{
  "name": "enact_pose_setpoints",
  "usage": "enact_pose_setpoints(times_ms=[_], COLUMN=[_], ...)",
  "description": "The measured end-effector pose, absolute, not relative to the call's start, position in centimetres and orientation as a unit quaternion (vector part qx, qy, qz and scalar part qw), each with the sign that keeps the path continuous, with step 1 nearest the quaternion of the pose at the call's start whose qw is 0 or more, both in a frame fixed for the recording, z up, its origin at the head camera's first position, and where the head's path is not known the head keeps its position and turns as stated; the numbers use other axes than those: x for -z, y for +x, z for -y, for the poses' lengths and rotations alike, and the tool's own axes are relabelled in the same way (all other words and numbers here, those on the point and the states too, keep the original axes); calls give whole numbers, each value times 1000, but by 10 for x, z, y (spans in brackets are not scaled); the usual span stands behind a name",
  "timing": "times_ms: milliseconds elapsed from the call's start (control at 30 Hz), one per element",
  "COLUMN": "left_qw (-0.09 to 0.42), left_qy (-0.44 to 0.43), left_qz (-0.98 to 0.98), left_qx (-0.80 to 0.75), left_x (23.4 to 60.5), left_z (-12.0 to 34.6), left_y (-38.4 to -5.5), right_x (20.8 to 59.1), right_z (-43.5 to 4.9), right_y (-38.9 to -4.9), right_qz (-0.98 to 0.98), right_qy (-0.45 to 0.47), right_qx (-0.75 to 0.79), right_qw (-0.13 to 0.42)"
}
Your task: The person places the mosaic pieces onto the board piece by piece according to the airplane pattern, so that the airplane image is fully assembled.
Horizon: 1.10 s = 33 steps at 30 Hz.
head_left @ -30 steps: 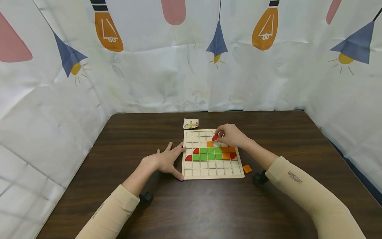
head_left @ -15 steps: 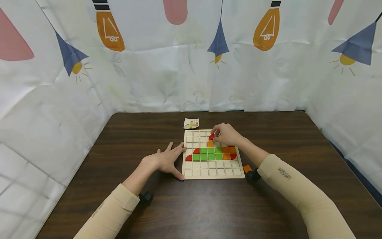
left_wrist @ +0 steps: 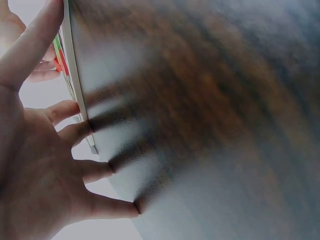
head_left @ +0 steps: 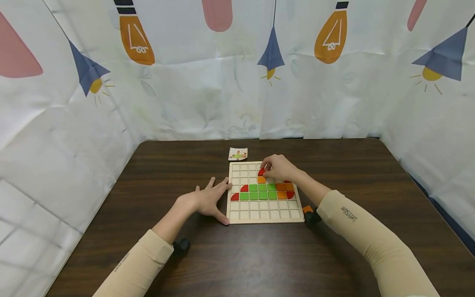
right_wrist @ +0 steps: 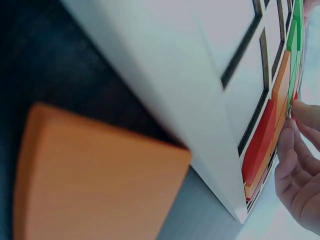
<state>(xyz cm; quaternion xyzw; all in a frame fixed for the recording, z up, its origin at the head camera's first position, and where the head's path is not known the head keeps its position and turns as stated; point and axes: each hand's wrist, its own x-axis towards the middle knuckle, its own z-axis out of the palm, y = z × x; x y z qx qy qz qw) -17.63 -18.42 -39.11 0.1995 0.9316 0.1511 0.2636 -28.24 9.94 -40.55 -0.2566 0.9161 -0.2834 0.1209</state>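
Note:
A pale wooden grid board (head_left: 262,214) lies on the table, with green tiles (head_left: 262,191), orange tiles (head_left: 281,190) and red quarter-round tiles (head_left: 244,188) set in its squares. My right hand (head_left: 281,168) pinches a red quarter-round tile (head_left: 261,173) between thumb and fingertips at the board's upper part, right behind a single orange tile (head_left: 261,180). My left hand (head_left: 205,201) has its fingers spread, with thumb and forefinger against the board's left edge. The left wrist view shows the other left fingertips (left_wrist: 137,209) on the tabletop.
Behind the board lies a small printed card (head_left: 238,154) with a coloured pattern on a grid. A loose orange tile (right_wrist: 100,180) rests on the table beside the board's right edge, partly behind the right wrist camera (head_left: 313,216) in the head view. A patterned curtain (head_left: 185,99) surrounds the table.
My right hand has moved a little left with the red quarter-round tile, which is now right behind the single orange tile. The left hand has stayed in place.

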Motion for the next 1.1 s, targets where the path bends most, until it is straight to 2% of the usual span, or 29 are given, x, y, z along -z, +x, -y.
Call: enact_pose_setpoints(times_ms=[733, 1100], left_qw=[265, 260], left_qy=[195, 201], left_qz=[-932, -932], left_qx=[-151, -152], left_x=[391, 394], left_z=[184, 185], left_y=[-176, -177], right_x=[398, 397], right_z=[-129, -152], right_y=[-272, -256], right_qz=[-899, -903], right_qy=[-282, -300], right_qx=[305, 280], right_qw=[140, 126])
